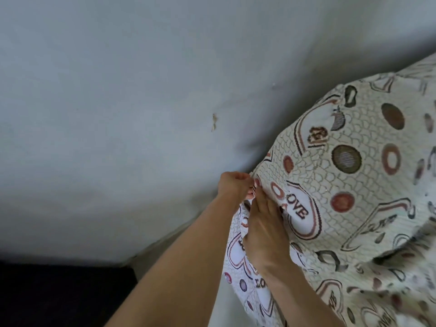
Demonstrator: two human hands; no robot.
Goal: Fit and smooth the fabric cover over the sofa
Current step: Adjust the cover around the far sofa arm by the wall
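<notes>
A pale grey-blue wall (118, 90), scuffed and chipped at one spot (214, 122), fills the left and far side of my view; a dark floor strip (59, 296) lies near left. The fabric cover (349, 175), cream, quilted in a scale-like texture and printed with circles, hearts and "LOVE", drapes over the rounded sofa (401, 267) corner at right. My left hand (233, 185) has its fingers curled tight, pinching the cover's edge beside the wall. My right hand (264, 230) lies just beside it, fingers together, pressed flat on the cloth.
</notes>
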